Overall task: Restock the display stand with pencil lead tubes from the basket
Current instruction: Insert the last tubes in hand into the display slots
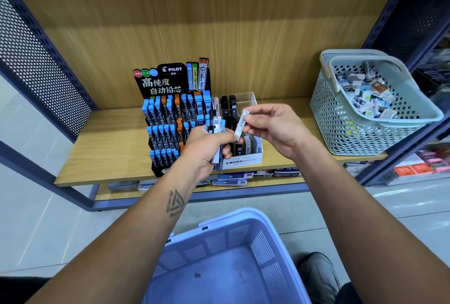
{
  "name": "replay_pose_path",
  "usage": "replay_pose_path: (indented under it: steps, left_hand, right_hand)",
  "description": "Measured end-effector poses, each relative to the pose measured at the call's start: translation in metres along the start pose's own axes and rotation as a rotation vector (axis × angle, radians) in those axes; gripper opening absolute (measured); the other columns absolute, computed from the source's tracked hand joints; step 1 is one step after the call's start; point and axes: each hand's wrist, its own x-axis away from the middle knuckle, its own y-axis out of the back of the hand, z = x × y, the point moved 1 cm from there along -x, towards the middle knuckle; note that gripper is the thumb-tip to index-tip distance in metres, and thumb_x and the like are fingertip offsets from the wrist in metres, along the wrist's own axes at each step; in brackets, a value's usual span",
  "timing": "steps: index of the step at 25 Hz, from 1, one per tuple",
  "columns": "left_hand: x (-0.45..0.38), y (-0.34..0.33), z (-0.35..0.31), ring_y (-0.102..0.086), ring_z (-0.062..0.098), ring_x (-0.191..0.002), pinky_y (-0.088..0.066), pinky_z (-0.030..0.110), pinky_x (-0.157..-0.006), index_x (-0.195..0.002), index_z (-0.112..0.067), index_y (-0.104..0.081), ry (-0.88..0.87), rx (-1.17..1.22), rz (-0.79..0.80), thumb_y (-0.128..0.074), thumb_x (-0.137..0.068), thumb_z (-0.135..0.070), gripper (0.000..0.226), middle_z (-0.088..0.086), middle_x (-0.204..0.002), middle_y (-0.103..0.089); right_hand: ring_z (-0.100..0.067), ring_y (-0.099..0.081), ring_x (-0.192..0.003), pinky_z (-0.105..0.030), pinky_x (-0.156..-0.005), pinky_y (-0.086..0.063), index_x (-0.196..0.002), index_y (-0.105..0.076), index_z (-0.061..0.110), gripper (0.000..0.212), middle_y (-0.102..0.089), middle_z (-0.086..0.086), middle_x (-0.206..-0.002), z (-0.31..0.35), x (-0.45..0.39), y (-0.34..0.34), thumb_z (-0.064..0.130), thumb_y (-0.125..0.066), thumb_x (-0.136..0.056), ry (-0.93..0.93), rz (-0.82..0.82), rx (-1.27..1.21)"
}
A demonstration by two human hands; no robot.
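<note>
A black tiered display stand (168,118) marked PILOT stands on the wooden shelf, its rows filled with blue-capped and orange-capped lead tubes. My left hand (207,147) grips a bundle of lead tubes (217,125) in front of the stand's right side. My right hand (272,128) pinches a single white lead tube (241,124) with a barcode, held tilted just right of the bundle. A blue plastic basket (263,242) sits on the floor below my arms; the part of its bottom that shows is bare.
A white MONO box (243,158) with black and white tubes stands right of the stand, partly behind my hands. A pale green perforated basket (365,128) of small packaged items sits at the shelf's right end. Dark blue shelf uprights (389,35) frame both sides. A shoe (319,272) shows at bottom right.
</note>
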Motion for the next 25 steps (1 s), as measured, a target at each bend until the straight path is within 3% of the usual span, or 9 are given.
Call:
replay_pose_path:
  steps: [2, 5, 11, 16, 19, 25]
  left_hand:
    - [-0.002, 0.002, 0.0, -0.041, 0.016, -0.04, -0.038, 0.025, -0.044, -0.085, 0.009, -0.064, -0.012, -0.005, -0.027, -0.068, -0.081, 0.014, 0.008, 0.034, -0.089, -0.071]
    - [-0.005, 0.008, -0.001, -0.042, 0.018, -0.04, -0.039, 0.027, -0.045, -0.104, 0.016, -0.06, -0.021, -0.031, -0.062, -0.07, -0.08, 0.012, 0.027, 0.032, -0.086, -0.072]
    - [-0.017, 0.006, -0.016, -0.043, 0.022, -0.042, -0.042, 0.031, -0.051, -0.089, 0.008, -0.064, -0.102, -0.113, -0.086, -0.072, -0.08, 0.008, 0.012, 0.028, -0.08, -0.072]
    - [-0.034, 0.012, -0.034, -0.045, 0.022, -0.043, -0.044, 0.029, -0.047, -0.096, 0.008, -0.064, -0.143, -0.094, -0.215, -0.076, -0.078, 0.006, 0.022, 0.024, -0.085, -0.07]
    - [-0.038, 0.017, -0.036, -0.044, 0.02, -0.044, -0.044, 0.029, -0.047, -0.111, 0.016, -0.06, -0.125, -0.061, -0.2, -0.075, -0.078, 0.006, 0.037, 0.031, -0.1, -0.071]
    - [-0.037, 0.017, -0.029, -0.043, 0.02, -0.044, -0.042, 0.029, -0.046, -0.111, 0.023, -0.057, -0.105, -0.061, -0.19, -0.074, -0.078, 0.007, 0.041, 0.039, -0.099, -0.067]
  right_hand:
    - [-0.023, -0.07, -0.072, -0.027, -0.071, -0.06, -0.104, -0.07, -0.004, 0.016, -0.073, -0.02, -0.083, 0.004, 0.0, 0.001, -0.004, -0.069, -0.088, 0.027, 0.017, 0.05]
    - [-0.022, -0.071, -0.072, -0.029, -0.071, -0.06, -0.099, -0.072, -0.003, 0.013, -0.074, -0.019, -0.083, 0.014, -0.004, 0.0, -0.003, -0.074, -0.086, 0.103, -0.013, 0.222]
    - [-0.024, -0.073, -0.072, -0.032, -0.072, -0.063, -0.092, -0.071, -0.006, 0.017, -0.074, -0.018, -0.08, 0.049, -0.019, 0.0, -0.009, -0.079, -0.077, 0.168, 0.002, 0.459]
    - [-0.007, -0.071, -0.081, -0.018, -0.08, -0.056, -0.095, -0.077, 0.013, 0.013, -0.074, 0.003, -0.086, 0.069, -0.069, 0.011, 0.012, -0.081, -0.083, 0.38, -0.298, 0.949]
    - [-0.01, -0.07, -0.09, -0.026, -0.089, -0.056, -0.101, -0.077, 0.012, 0.014, -0.075, -0.001, -0.098, 0.049, -0.095, 0.01, 0.011, -0.076, -0.087, 0.43, -0.253, 1.115]
    - [-0.016, -0.07, -0.096, -0.033, -0.093, -0.056, -0.102, -0.077, 0.011, 0.014, -0.075, -0.005, -0.104, 0.017, -0.117, 0.006, 0.01, -0.073, -0.089, 0.468, -0.202, 1.195]
